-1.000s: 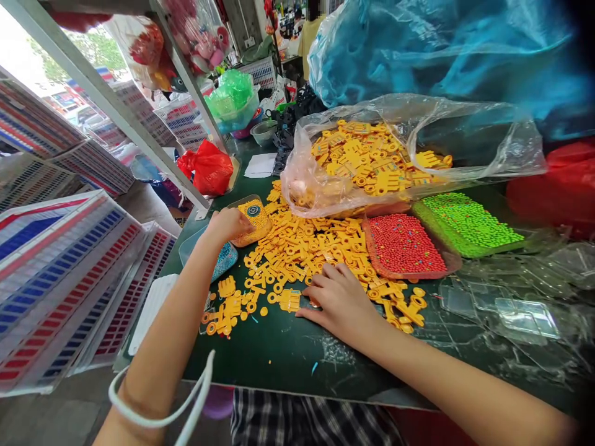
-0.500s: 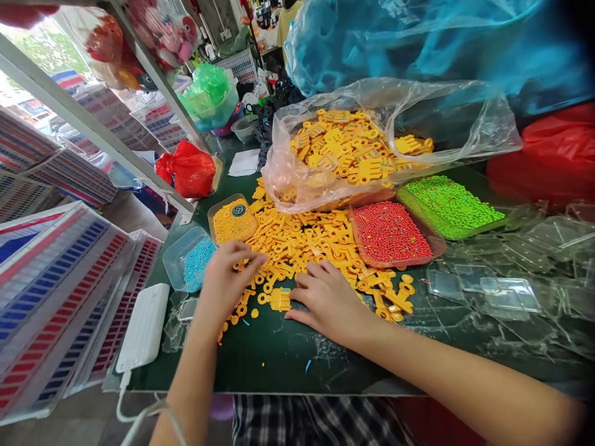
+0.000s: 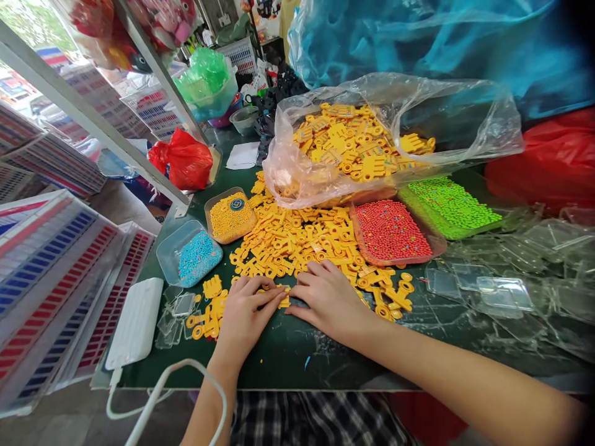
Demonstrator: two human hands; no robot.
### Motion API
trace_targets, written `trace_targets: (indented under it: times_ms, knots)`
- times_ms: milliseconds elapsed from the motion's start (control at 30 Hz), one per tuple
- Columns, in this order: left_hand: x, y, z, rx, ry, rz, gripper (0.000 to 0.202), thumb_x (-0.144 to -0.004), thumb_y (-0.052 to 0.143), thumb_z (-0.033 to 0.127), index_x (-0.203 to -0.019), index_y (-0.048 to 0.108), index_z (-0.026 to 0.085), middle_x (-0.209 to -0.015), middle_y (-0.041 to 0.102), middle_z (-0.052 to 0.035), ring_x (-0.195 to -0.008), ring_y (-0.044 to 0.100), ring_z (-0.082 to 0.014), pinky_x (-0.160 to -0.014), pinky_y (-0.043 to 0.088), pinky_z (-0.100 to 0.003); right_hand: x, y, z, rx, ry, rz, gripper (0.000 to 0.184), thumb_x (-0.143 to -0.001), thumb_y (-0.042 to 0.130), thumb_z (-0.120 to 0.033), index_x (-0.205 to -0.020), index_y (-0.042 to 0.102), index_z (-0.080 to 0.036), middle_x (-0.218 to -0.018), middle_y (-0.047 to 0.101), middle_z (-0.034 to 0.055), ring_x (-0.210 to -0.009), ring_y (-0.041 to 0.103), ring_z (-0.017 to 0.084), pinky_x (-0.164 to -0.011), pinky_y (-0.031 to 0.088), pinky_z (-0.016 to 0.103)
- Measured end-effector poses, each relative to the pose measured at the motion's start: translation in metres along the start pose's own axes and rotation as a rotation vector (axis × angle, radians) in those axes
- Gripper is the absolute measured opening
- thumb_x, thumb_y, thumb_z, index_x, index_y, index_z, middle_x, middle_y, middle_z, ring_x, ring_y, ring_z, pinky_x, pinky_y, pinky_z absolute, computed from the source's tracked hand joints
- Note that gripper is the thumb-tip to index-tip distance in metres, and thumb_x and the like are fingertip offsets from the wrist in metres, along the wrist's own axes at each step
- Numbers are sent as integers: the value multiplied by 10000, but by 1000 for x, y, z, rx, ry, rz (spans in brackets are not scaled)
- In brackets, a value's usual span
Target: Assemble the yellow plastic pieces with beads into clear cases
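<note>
Between my two hands a small flat yellow plastic piece [image 3: 284,300] lies on the table, mostly covered by fingers. My right hand [image 3: 328,303] grips its right side, thumb low and fingers curled above. Over its left side, my left hand [image 3: 248,313] has thumb and fingertips pinched together; whatever is between them is hidden. Beyond the hands spreads a heap of similar yellow pieces [image 3: 297,238], with ring ends and slotted bodies. A few more yellow pieces [image 3: 212,310] lie left of my left hand.
Trays of blue beads [image 3: 198,253], yellow beads [image 3: 227,218], red beads [image 3: 393,229] and green beads [image 3: 455,204] surround the heap. Behind it sits a clear bag [image 3: 290,179] of yellow pieces. Clear plastic cases [image 3: 506,294] lie right; a white power bank [image 3: 136,322] lies left.
My left hand has moved right and slightly nearer, from beside the yellow bead tray to the yellow piece, its fingertips closing there. My right hand has stayed in place.
</note>
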State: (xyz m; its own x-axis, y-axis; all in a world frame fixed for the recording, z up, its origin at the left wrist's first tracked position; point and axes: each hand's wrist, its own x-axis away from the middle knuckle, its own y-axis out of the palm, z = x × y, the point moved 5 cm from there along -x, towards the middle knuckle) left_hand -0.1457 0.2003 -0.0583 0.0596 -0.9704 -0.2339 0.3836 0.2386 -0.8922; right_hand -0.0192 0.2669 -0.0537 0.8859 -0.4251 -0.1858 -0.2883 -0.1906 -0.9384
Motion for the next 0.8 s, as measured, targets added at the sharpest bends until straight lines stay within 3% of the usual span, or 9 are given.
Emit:
trace_targets:
  times_ms: [133,333,433,533,667,800]
  knots:
    - [0,-3,-2,35,-20,11,236,-941,540,405,-996,760,341,-897,688,-26,-838,566,-193,-753,455,-363,1,0,-1,-3,10,2,236,-838,698,-424,-811,707,-190,-819,677,33,-864,513,215,-722,272,345]
    - [2,-19,-8,92,-105,191,286,-946,500,432,-1000,746,296,-840,677,-25,-798,600,-218,-718,466,-392,2,-5,-3,29,-10,45,256,-839,687,-455,-834,694,-199,-798,664,21,-859,515,203,-745,300,338]
    - [-2,-24,2,107,-35,229,299,-940,486,460,-943,741,303,-825,671,-27,-790,604,-244,-715,468,-428,3,-11,-15,45,-183,155,354,-901,583,-499,-740,663,-194,-724,630,13,-796,498,181,-696,312,327]
    - [-19,-33,21,145,38,259,319,-941,471,498,-928,725,306,-848,683,-25,-819,618,-242,-744,486,-425,8,-11,-38,-20,-521,269,474,-937,479,-543,-622,602,-211,-607,555,-14,-674,462,149,-645,322,310]
    - [-69,-29,67,162,274,93,289,-962,471,435,-952,704,265,-911,721,-19,-853,644,-206,-781,487,-381,15,-6,-58,-110,-845,325,473,-923,466,-577,-611,576,-239,-636,566,-38,-615,445,118,-588,342,280]
    - [-126,1,117,40,507,-163,235,-966,495,343,-1001,689,216,-985,739,-33,-926,648,-209,-845,454,-375,23,-17,-61,-90,-962,438,419,-968,432,-485,-670,622,-261,-708,622,-60,-633,485,92,-588,363,247]
